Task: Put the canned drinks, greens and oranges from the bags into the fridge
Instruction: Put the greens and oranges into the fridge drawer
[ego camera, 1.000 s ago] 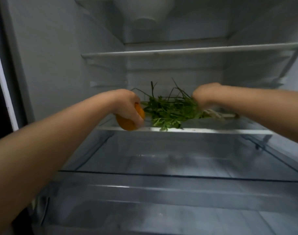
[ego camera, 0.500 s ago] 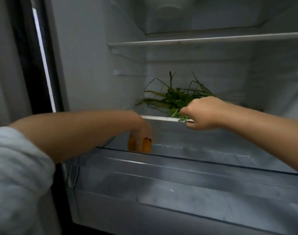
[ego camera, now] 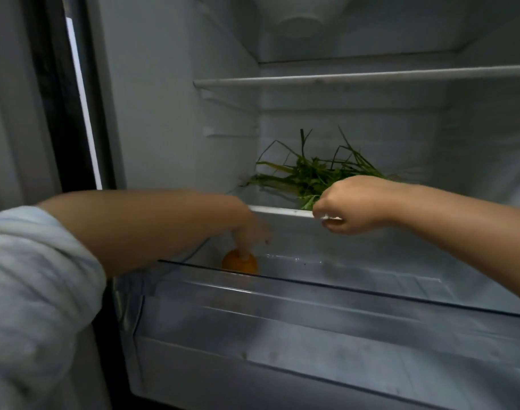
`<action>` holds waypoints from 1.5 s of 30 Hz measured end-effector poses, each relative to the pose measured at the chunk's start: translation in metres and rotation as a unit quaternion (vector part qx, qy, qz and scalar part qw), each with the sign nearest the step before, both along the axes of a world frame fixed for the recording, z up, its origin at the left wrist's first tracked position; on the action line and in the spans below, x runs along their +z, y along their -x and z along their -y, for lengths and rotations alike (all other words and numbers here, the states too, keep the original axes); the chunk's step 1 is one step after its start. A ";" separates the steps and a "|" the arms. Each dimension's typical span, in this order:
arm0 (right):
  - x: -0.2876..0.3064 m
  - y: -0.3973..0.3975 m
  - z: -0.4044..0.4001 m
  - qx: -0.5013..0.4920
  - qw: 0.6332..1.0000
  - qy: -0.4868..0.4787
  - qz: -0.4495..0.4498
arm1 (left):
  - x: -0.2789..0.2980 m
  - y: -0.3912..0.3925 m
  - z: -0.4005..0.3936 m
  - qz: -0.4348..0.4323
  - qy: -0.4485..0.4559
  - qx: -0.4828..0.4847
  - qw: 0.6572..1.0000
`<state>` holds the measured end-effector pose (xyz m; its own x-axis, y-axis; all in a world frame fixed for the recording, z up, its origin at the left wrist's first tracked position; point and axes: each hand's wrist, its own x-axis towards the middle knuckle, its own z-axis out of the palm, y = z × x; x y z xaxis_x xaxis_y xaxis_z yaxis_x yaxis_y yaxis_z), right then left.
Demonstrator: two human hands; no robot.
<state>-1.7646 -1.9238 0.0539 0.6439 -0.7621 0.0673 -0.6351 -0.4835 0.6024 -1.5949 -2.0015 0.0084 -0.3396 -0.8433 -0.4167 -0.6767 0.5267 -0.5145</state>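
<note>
A bunch of greens (ego camera: 312, 176) lies on the fridge's middle shelf (ego camera: 276, 210), its leaf tips at the front edge. My right hand (ego camera: 353, 205) is curled at that edge, and the white trim shows pinched between thumb and fingers, just in front of the greens. One orange (ego camera: 240, 264) sits at the left rear of the glass cover (ego camera: 371, 270) below. My left hand (ego camera: 250, 232) hangs over the orange with fingers pointing down and loosely spread, a fingertip touching its top. No canned drinks or bags are in view.
A bare upper shelf (ego camera: 341, 78) spans the fridge above the greens. The clear crisper drawer (ego camera: 312, 335) fills the bottom. The fridge's left wall (ego camera: 179, 113) stands close to my left arm, with a dark gap (ego camera: 55, 99) beyond it.
My left hand carried the orange down from the middle shelf's edge to the glass cover and loosened its grip. My right hand drew back from the greens to the shelf's front edge.
</note>
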 end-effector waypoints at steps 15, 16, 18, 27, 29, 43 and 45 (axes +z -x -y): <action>0.012 -0.026 -0.076 -0.070 0.991 0.078 0.080 | 0.060 -0.013 -0.158 -0.133 0.275 0.075 0.949; 0.011 -0.028 -0.086 -0.059 0.990 0.085 0.099 | 0.053 -0.018 -0.177 -0.148 0.293 0.090 0.940; 0.003 -0.036 -0.111 -0.017 0.984 0.092 0.150 | 0.037 -0.027 -0.220 -0.179 0.344 0.108 0.916; -0.110 -0.119 -0.243 0.270 0.864 -0.116 0.409 | -0.063 -0.089 -0.439 -0.179 0.383 0.308 0.852; -0.130 -0.156 -0.277 0.319 0.841 -0.174 0.402 | -0.083 -0.115 -0.486 -0.179 0.371 0.360 0.837; -0.254 -0.465 -0.555 0.378 0.808 -0.363 0.270 | -0.208 -0.373 -0.812 -0.095 0.244 0.595 0.760; -0.273 -0.493 -0.583 0.378 0.810 -0.379 0.240 | -0.226 -0.395 -0.839 -0.114 0.240 0.618 0.740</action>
